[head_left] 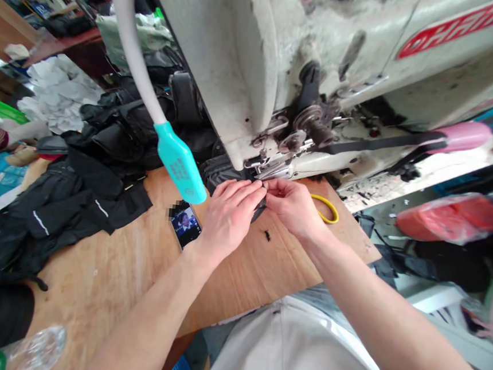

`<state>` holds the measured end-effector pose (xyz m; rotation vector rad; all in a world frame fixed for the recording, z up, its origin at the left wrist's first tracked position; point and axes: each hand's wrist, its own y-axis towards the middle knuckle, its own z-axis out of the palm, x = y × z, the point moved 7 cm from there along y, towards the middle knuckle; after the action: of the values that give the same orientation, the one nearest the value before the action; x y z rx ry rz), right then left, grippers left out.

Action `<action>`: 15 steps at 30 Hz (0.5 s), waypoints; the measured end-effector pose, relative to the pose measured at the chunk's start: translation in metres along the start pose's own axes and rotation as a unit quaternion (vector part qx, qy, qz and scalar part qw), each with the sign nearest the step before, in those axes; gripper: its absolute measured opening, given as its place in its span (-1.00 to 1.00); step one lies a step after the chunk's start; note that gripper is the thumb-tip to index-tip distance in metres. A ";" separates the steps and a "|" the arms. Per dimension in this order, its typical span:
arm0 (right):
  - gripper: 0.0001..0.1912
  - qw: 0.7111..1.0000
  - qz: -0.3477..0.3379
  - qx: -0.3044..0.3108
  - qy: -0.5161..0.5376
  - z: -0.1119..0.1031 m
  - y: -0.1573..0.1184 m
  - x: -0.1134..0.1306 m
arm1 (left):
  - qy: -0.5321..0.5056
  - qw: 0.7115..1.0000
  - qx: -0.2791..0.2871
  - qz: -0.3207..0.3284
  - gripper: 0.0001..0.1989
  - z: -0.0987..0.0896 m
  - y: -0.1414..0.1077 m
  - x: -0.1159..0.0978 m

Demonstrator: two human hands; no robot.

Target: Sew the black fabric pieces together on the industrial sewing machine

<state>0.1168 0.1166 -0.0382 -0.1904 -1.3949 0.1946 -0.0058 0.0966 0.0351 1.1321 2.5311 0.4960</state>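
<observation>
Under the head of a large, worn sewing machine (pixel 248 64) lies a black fabric piece (pixel 222 168). My left hand (pixel 233 212) rests on this piece with its fingers together, pressed down near the needle area. Close beside it, my right hand (pixel 290 203) pinches the edge of the same black piece between thumb and fingertips. The fingertips of both hands nearly touch. Part of the black piece is hidden beneath my left hand and the machine. A phone (pixel 186 226) with a lit screen lies left of my left wrist.
A turquoise lamp head (pixel 181 165) hangs left of the hands. A yellow ring (pixel 328 209) and a small black scrap (pixel 267 235) lie on the wooden table (pixel 134 279). Black garments (pixel 67 209) cover its left side; a clear plastic item (pixel 40 348) sits lower left.
</observation>
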 end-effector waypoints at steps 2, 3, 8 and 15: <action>-0.80 1.000 0.002 -0.021 0.013 0.003 0.003 0.000 | -0.008 1.000 -0.002 0.009 -0.71 -0.001 0.001 0.007; -0.80 0.999 0.001 -0.034 0.018 0.004 0.003 0.001 | -0.013 1.000 -0.003 0.011 -0.71 -0.002 0.001 0.010; -0.84 0.995 -0.011 -0.093 -0.027 0.007 -0.002 0.005 | 0.000 1.000 -0.014 0.017 -0.68 -0.010 -0.003 0.016; -0.82 0.994 0.003 -0.049 -0.094 0.003 -0.008 0.013 | 0.096 0.986 0.107 0.083 -0.70 -0.014 0.014 0.010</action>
<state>0.1157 0.1118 -0.0233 -0.2620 -1.5930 0.1520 -0.0092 0.1104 0.0516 1.4460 2.7212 0.3995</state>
